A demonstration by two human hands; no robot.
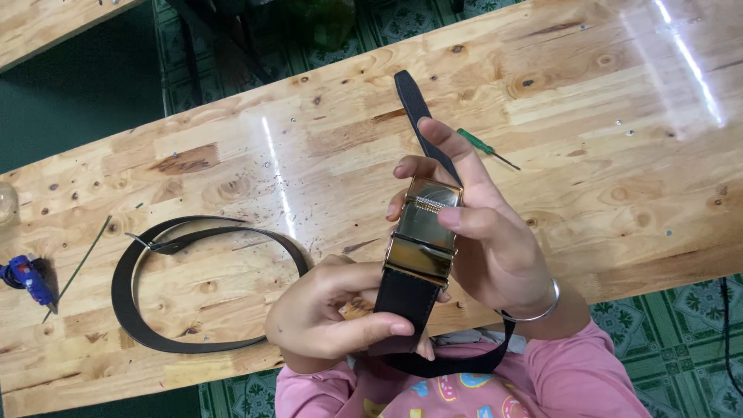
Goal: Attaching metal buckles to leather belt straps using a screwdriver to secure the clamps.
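Belt (408, 298) upright, buckle (423, 232) pointing away

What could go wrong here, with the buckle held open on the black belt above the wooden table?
1. The right hand has fingers on the gold-toned metal buckle, near its toothed clamp; snapping shut might pinch them.
2. The left hand pinches the black leather belt only below the buckle, so the strap could slip out.
3. The free strap end lies near the green-handled screwdriver and could sweep it off the wooden table.
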